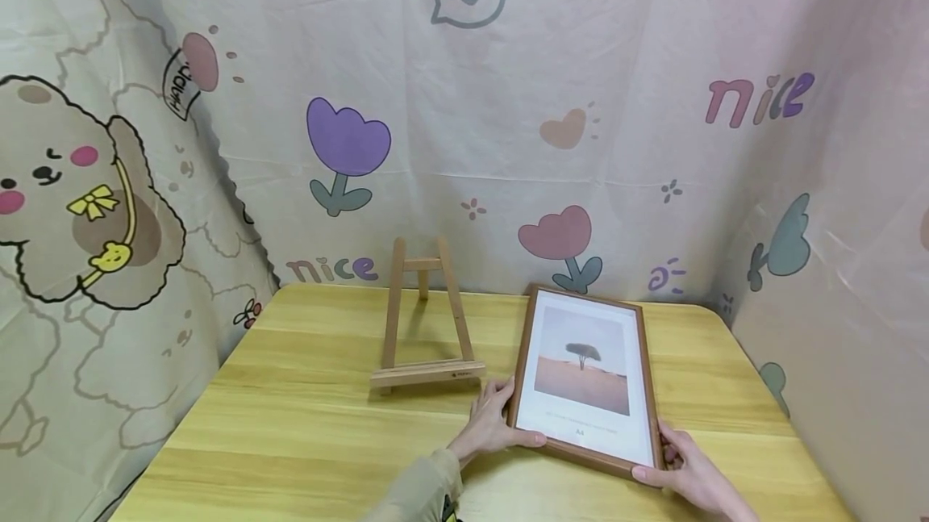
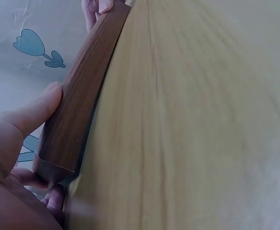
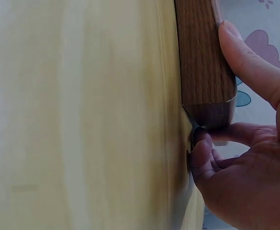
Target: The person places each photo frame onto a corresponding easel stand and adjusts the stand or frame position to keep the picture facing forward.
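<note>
A brown wooden picture frame (image 1: 581, 377) with a print of a tree lies face up at the right of the table. My left hand (image 1: 497, 421) grips its near left corner, thumb on the front edge and fingers along the left side. At the near right corner my right hand (image 1: 685, 465) holds it the same way. In the left wrist view, the left thumb (image 2: 49, 100) presses on the frame's edge (image 2: 87, 86). The right wrist view has fingertips (image 3: 201, 153) tucked low under the frame's corner (image 3: 207, 62).
A small wooden easel (image 1: 428, 373) stands on the table left of the picture frame, with a ledge at its front. The yellow wood-grain table (image 1: 290, 425) reaches back to a printed cloth backdrop (image 1: 464, 102), which also hangs along both sides.
</note>
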Demonstrator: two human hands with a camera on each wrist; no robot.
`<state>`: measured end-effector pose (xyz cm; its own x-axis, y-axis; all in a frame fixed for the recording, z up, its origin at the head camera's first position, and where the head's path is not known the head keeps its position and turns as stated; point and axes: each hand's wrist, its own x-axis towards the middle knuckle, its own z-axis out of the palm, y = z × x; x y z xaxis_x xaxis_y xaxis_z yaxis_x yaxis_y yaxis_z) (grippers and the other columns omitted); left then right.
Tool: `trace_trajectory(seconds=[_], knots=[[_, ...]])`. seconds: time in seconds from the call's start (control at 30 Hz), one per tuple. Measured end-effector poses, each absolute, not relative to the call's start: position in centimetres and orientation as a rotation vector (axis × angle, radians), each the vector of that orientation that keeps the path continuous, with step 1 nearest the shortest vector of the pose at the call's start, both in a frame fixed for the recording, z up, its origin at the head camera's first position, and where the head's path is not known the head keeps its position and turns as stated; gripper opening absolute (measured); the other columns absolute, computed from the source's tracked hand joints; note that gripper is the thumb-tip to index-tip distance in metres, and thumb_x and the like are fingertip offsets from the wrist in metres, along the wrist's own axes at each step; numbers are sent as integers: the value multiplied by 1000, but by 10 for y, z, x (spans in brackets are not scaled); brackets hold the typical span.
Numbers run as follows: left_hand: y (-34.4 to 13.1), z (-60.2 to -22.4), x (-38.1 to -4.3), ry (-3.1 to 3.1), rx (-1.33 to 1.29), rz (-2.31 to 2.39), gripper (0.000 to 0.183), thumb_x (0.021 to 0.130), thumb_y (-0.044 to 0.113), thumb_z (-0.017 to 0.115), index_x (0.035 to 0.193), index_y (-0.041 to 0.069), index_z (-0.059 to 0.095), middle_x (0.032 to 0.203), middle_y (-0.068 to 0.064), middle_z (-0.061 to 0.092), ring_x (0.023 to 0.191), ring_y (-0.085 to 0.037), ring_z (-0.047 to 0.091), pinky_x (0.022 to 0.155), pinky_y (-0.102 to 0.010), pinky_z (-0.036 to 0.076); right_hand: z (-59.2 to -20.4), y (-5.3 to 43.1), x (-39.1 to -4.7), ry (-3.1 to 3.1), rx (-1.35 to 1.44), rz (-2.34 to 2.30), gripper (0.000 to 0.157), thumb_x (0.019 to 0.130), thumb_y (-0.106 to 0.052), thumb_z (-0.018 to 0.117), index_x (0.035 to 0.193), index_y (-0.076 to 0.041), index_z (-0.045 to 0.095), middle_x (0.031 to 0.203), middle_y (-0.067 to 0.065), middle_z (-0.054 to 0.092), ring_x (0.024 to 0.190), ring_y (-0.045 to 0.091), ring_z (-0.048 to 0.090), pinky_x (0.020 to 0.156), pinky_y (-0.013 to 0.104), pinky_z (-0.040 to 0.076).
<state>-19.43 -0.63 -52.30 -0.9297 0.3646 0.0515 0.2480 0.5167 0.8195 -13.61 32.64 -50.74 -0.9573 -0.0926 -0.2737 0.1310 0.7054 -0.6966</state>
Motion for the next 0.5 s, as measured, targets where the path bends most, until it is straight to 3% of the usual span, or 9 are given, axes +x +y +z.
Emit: trace_trajectory(seconds=[0.2, 0.5], knots=[[-7, -523, -193, 2598, 530, 1409, 110, 70, 32, 92, 154, -4, 31, 148, -29, 41, 136, -45, 40, 114, -71, 24, -507, 325, -136, 2629, 28, -1134, 100, 86, -31, 79, 152, 16, 20, 111, 16, 48, 95, 21, 42, 70, 21, 37], [-6, -525, -192, 2598, 523, 1410, 111, 71, 33, 91, 155, -3, 29, 150, -33, 40, 141, -52, 35, 116, -74, 19, -507, 324, -136, 2639, 2, -1173, 102, 85, -26, 81, 153, 15, 18, 94, 8, 48, 84, 12, 40, 67, 20, 35]])
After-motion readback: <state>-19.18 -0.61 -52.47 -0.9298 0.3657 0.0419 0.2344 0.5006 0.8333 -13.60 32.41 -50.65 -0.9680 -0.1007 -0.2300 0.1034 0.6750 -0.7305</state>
